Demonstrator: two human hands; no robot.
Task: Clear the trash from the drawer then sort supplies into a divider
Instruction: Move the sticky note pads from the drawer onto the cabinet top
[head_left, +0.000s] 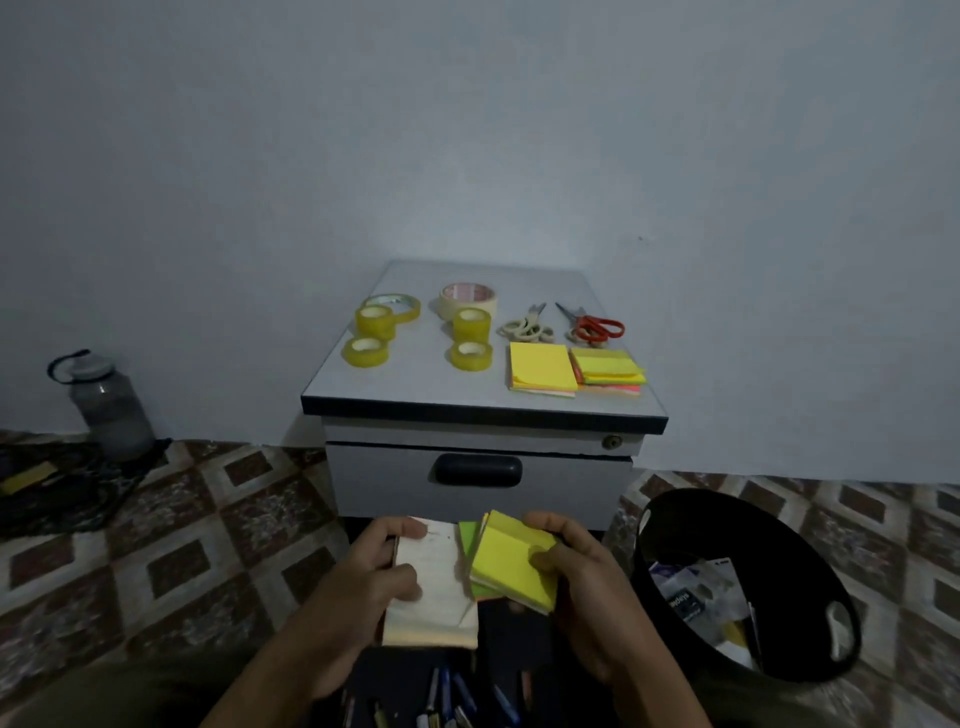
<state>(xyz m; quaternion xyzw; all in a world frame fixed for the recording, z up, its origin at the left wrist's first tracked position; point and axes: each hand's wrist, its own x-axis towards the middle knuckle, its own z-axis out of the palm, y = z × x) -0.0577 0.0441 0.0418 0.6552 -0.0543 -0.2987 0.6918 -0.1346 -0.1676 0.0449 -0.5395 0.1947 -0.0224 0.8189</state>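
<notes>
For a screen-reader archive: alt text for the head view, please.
The left hand holds a white notepad and the right hand a yellow sticky-note pad, before a cabinet topped with tape rolls, scissors and sticky notes. A black trash bin stands nearby.

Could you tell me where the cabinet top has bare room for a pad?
Bare: cabinet top, front-left strip below the tape rolls, and the gap between roll groups. Crowded: the right, with scissors and sticky notes.

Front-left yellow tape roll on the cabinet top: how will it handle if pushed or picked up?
The tape roll lies flat on the cabinet top, so a push should probably slide it, not roll it. Its ring shape likely stays stiff under a pinch. The glossy band may be slightly slippery.
</notes>
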